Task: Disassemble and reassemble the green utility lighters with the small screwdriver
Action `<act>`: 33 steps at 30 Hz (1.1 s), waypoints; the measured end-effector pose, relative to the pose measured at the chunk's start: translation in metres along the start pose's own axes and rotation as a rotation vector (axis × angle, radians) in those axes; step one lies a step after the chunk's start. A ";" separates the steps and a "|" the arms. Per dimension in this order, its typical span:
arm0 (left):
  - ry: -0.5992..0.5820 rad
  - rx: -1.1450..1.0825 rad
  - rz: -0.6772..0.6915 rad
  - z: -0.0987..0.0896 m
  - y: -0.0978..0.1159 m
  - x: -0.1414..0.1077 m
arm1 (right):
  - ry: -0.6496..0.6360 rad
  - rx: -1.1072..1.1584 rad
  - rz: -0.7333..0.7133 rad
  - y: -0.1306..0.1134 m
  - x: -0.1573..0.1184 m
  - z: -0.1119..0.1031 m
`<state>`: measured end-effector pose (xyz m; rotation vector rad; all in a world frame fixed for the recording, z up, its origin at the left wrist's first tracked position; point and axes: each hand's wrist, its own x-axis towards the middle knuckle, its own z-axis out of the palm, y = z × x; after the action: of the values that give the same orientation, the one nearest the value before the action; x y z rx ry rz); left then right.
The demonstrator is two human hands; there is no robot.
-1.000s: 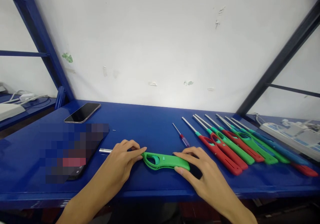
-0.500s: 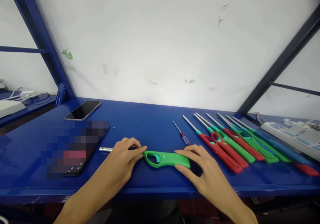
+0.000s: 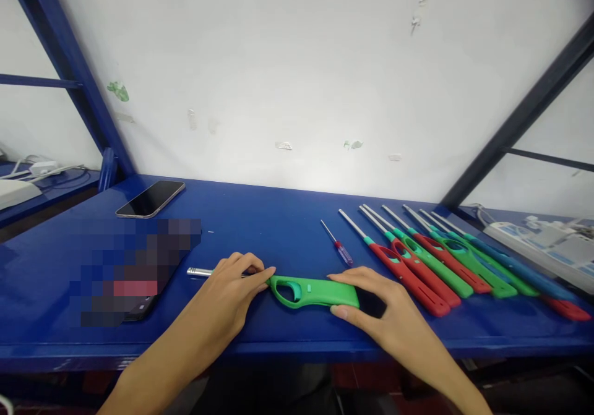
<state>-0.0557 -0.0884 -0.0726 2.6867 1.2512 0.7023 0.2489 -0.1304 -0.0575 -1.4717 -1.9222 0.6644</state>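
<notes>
A green long-necked gas lighter [image 3: 320, 292] with a turquoise trigger lies across the blue table near its front edge, its metal tip pointing left. My left hand [image 3: 236, 288] pinches it where the neck meets the handle, hiding most of the neck. The thumb and fingers of my right hand [image 3: 385, 303] grip the butt end of the handle from both long sides. Behind my right hand lies a small screwdriver [image 3: 343, 252] with a clear purple and red handle.
Several red, green and blue gas lighters [image 3: 413, 282] lie in a row at the right. A phone [image 3: 151, 199] rests at the back left, with a blurred-out dark device [image 3: 158, 266] before it. White power strips [image 3: 533, 242] stand far right. A white wall rises behind the table [image 3: 260, 217].
The lighter and both hands have shifted very slightly to the right in view. The whole scene has moved a little upward as the camera tilted. Both hands keep their hold.
</notes>
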 end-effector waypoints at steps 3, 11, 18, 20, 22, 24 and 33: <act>0.019 0.002 0.005 0.001 0.001 0.000 | 0.010 -0.008 0.007 0.001 0.000 -0.002; -0.003 0.050 0.019 -0.001 0.002 -0.001 | 0.089 -0.137 -0.049 0.007 -0.002 0.004; 0.008 0.092 0.027 0.000 0.002 -0.002 | 0.094 -0.195 -0.026 0.005 -0.005 0.006; 0.015 0.105 0.029 -0.001 0.004 -0.001 | 0.080 -0.179 -0.011 0.003 -0.006 0.007; 0.030 0.103 0.033 -0.002 0.006 -0.001 | 0.077 -0.150 -0.006 0.001 -0.007 0.008; 0.057 0.089 0.061 -0.002 0.007 0.001 | 0.080 -0.121 -0.013 0.001 -0.008 0.009; 0.317 0.048 0.187 -0.005 0.019 0.004 | 0.190 -0.042 -0.028 0.003 -0.012 0.010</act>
<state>-0.0429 -0.0985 -0.0616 2.8397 1.0933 1.1756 0.2460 -0.1412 -0.0688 -1.4750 -1.8160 0.4566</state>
